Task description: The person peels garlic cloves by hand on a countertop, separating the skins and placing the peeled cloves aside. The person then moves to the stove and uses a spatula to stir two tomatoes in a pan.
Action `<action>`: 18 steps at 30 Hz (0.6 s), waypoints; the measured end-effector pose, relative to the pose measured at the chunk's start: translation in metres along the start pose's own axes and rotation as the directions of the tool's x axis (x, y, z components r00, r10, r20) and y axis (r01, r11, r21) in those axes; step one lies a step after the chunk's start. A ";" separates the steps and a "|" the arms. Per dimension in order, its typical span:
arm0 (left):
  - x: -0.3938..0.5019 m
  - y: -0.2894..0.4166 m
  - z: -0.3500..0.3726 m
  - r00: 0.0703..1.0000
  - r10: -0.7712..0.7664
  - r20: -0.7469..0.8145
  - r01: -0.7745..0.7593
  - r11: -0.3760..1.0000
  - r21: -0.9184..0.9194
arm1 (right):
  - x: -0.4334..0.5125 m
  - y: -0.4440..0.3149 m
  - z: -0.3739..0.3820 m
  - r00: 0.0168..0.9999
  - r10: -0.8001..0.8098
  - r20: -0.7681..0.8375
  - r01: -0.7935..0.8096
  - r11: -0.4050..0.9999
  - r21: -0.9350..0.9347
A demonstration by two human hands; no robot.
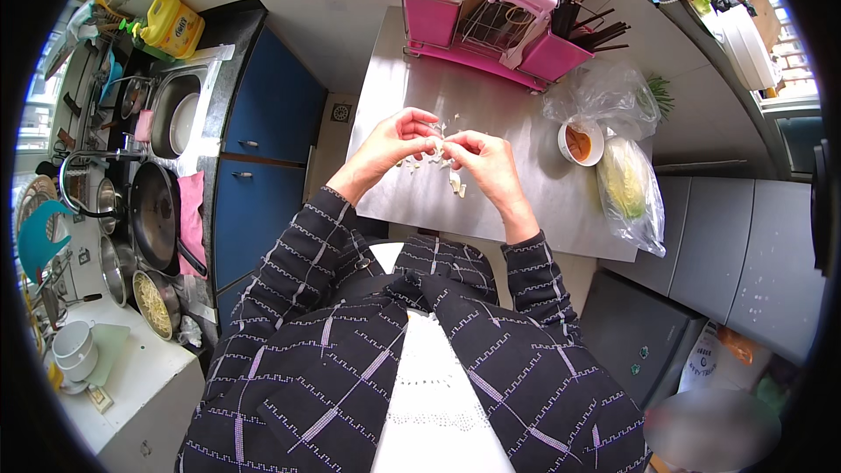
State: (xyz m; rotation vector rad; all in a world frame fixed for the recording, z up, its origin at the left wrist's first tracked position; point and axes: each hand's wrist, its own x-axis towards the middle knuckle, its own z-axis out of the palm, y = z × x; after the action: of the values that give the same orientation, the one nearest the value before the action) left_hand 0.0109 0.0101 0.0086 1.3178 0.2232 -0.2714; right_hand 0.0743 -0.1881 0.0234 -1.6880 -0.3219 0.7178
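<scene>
My left hand [397,144] and my right hand [487,159] meet over the stainless steel table [420,207]. Between their fingertips is a small pale piece that looks like a garlic clove [437,144], pinched from both sides and partly covered by the fingers. Just below the fingers, a few larger whitish garlic pieces [455,182] lie on the metal. Thin papery scraps of skin [409,163] are scattered under and beyond my hands.
A pink utensil rack [473,64] with knife and chopsticks stands at the table's back. To the right are a white bowl [597,152] of reddish-brown contents and a bagged cabbage [623,185]. Leftward, a frying pan [154,213] sits by the sink [161,119].
</scene>
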 end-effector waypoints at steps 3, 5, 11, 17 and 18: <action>0.001 0.002 -0.001 1.000 0.005 0.007 -0.005 1.000 0.009 | 0.000 -0.001 0.000 1.000 0.025 0.010 -0.024 0.999 -0.038; 0.001 0.000 -0.003 1.000 0.002 0.009 -0.002 1.000 -0.013 | -0.003 -0.001 0.001 0.998 -0.050 -0.040 0.046 0.994 -0.094; 0.002 -0.005 -0.007 0.993 -0.114 -0.017 0.109 0.980 -0.168 | -0.005 0.003 0.004 0.871 -0.492 0.022 0.422 0.723 -0.547; 0.004 -0.008 -0.011 0.971 -0.234 0.040 0.235 0.928 -0.287 | -0.001 0.003 0.004 0.681 -0.696 0.225 0.602 0.358 -0.714; 0.004 -0.009 -0.013 0.968 -0.244 0.064 0.252 0.917 -0.309 | 0.000 0.002 0.003 0.651 -0.715 0.253 0.630 0.324 -0.706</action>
State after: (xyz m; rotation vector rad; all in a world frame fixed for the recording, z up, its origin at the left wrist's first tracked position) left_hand 0.0119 0.0200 -0.0044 0.9672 0.3982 -0.4479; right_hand 0.0720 -0.1864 0.0212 -2.0801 -1.3354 -0.2383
